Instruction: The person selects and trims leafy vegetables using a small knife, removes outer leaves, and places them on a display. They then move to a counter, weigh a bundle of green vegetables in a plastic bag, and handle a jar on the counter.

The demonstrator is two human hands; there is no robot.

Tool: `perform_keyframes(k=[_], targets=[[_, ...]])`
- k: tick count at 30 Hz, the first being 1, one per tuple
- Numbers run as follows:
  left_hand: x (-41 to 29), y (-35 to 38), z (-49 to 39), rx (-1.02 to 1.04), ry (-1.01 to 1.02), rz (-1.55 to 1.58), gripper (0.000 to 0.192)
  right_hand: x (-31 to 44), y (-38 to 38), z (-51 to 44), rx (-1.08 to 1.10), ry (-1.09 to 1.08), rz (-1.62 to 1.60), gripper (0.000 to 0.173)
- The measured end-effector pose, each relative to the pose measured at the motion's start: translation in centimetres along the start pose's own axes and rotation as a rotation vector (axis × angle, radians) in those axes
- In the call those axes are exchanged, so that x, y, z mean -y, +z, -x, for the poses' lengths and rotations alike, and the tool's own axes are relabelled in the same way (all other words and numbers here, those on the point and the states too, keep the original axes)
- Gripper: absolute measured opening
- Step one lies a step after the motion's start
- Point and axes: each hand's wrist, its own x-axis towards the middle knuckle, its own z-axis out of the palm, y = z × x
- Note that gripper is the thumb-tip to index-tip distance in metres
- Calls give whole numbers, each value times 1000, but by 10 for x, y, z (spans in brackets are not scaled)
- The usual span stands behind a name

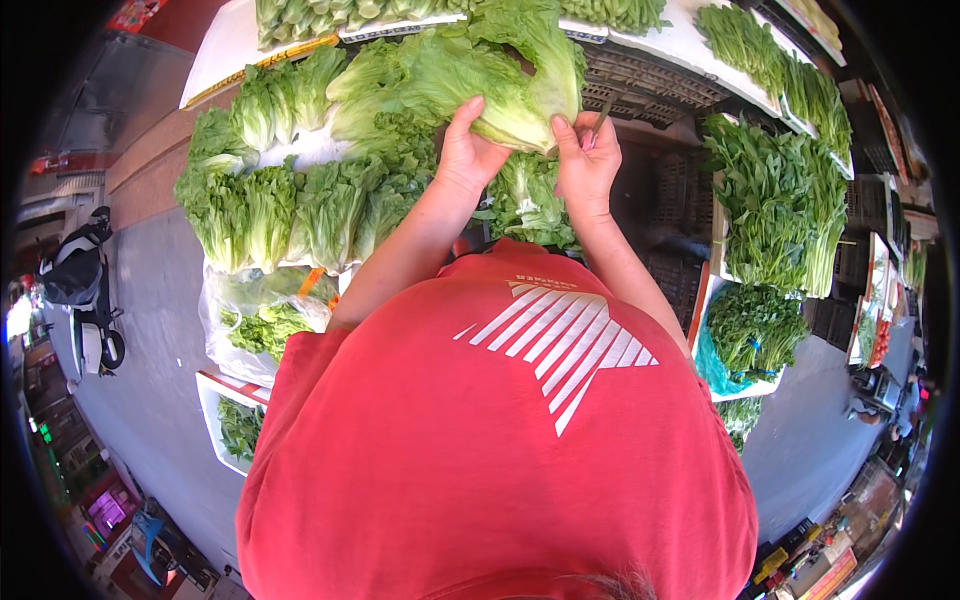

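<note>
A head of green leaf lettuce (480,97) is held between my hands at the top middle, its pale base towards me. My left hand (470,150) supports it from the left, thumb on the leaves. My right hand (586,154) pinches a pale leaf by the base with its thumb, and a small thin tool, perhaps a knife (600,120), sticks out of the same hand; most of its handle is hidden by the fingers. Rows of lettuce heads (270,214) stand to the left on a white surface. More lettuce leaves (529,199) lie below my hands.
Bundled leafy greens (776,202) fill white trays on the right. Black plastic crates (652,82) stand behind and beside my right hand. A clear plastic bag with lettuce (266,326) lies at the lower left. Further left, a scooter (86,292) is parked on the grey floor.
</note>
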Motion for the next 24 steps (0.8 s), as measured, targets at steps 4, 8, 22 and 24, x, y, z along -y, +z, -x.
perform_keyframes(k=[4,8,22,24], targets=[[3,2,2,36,4,-27,57,9,-2,5,1,217,-286,16],[7,10,4,-67,-1,-112,66,27,-3,6,4,273,-292,16],[-35,-22,29,-238,-271,-554,53,-17,-63,-2,290,-50,675,41],[-33,-19,36,-167,-276,-698,56,3,-54,-3,309,-70,506,42]])
